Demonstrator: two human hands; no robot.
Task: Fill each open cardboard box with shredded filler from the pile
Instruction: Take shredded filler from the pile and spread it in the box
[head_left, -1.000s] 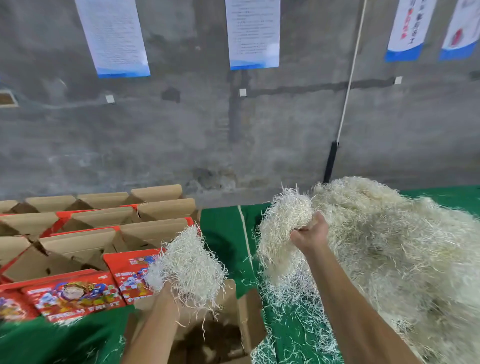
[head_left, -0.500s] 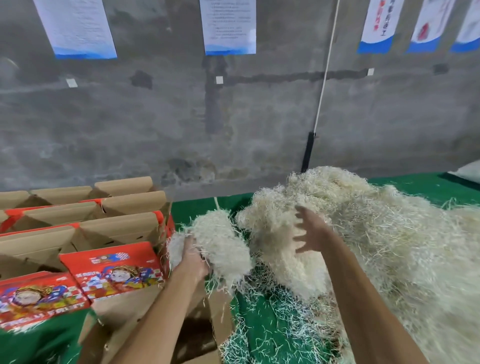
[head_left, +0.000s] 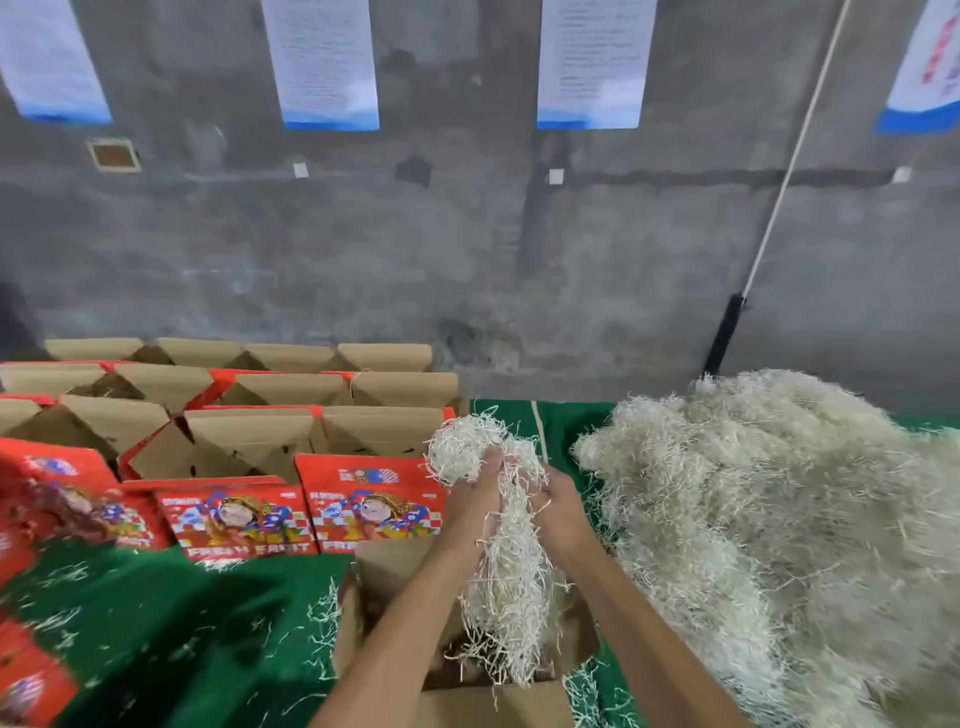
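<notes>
Packing line, green surface (head_left: 156, 623): wad of shredded filler (head_left: 506, 545) held directly above open cardboard box (head_left: 395, 571) at near edge, strands trailing down into box mouth. Wad's long axis vertical. Left hand (head_left: 475, 499) & right hand (head_left: 558, 501) side by side, palms facing, fingers curled, clamping wad btwn them; both about equally near box. Main pile (head_left: 779, 519) just to right, right hand nearer. Next, prob.: straight drop/push down. Rows of open boxes (head_left: 249, 441) at left, mostly unfilled.
</notes>
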